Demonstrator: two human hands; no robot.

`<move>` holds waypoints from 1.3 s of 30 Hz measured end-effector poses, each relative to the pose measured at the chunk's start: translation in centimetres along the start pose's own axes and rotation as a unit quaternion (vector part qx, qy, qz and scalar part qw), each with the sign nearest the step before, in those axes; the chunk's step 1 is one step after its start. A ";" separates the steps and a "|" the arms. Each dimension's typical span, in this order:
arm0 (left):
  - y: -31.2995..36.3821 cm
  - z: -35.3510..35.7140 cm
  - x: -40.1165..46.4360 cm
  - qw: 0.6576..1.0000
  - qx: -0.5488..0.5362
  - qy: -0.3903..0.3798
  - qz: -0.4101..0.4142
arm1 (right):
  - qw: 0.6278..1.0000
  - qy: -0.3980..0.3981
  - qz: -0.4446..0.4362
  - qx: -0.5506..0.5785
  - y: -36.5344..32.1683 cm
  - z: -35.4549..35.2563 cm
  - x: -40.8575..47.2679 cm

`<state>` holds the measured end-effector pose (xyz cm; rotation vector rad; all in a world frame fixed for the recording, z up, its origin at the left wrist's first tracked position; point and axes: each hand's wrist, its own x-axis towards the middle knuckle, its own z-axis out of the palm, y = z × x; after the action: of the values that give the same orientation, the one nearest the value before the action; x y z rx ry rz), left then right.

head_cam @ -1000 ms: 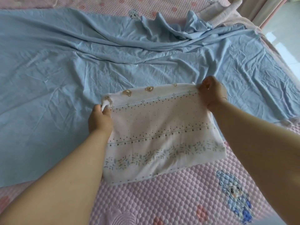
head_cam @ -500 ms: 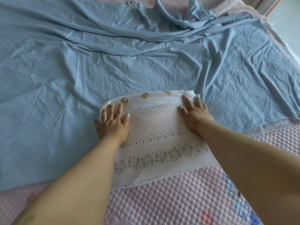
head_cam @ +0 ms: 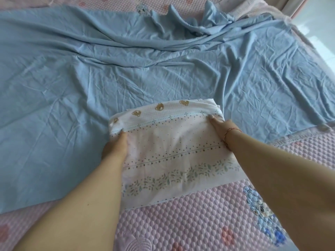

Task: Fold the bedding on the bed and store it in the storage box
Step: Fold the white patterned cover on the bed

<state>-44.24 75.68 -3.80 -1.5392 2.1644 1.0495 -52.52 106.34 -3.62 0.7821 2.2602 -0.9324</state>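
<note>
A folded white and pink bedding piece (head_cam: 174, 156), printed with dots, leaves and small bears, lies at the near edge of the bed. My left hand (head_cam: 114, 147) sits at its left side with the fingers tucked under the fold. My right hand (head_cam: 220, 127) clasps the right side, thumb on top near the far corner. A large wrinkled blue sheet (head_cam: 108, 78) is spread flat over most of the bed behind and under the folded piece. No storage box is in view.
The pink quilted mattress cover (head_cam: 190, 223) with a cartoon print (head_cam: 262, 212) shows at the near edge. Bunched blue fabric and a pink blanket (head_cam: 253, 8) lie at the far right corner. Pale floor (head_cam: 319, 33) lies beyond the bed's right side.
My hands were pinching the far corners, then pressed flat on top of the folded bedding. Now they have slid outward to its left and right sides and taken hold there.
</note>
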 end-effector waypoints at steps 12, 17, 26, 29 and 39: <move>5.9 -4.2 -8.4 0.998 -0.037 -0.007 0.052 | 0.997 0.024 -0.031 0.066 0.0 -6.8 -5.9; 7.5 -4.9 -12.4 0.995 -0.025 -0.012 0.096 | 0.995 0.037 -0.036 0.083 1.1 -11.0 -8.4; 9.0 -3.1 -20.9 0.982 0.006 -0.060 0.180 | 0.985 0.076 0.009 0.155 8.5 -17.5 -13.8; 10.0 -2.0 -23.6 0.972 0.022 -0.095 0.213 | 0.973 0.109 0.038 0.202 11.6 -19.7 -15.9; 13.1 3.7 -36.1 0.877 0.091 -0.272 0.385 | 0.901 0.273 0.116 0.317 24.2 -24.8 -27.7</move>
<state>-42.60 105.57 20.53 -0.1841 2.3520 1.2351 -24.08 131.06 19.87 1.7461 2.2199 -1.4989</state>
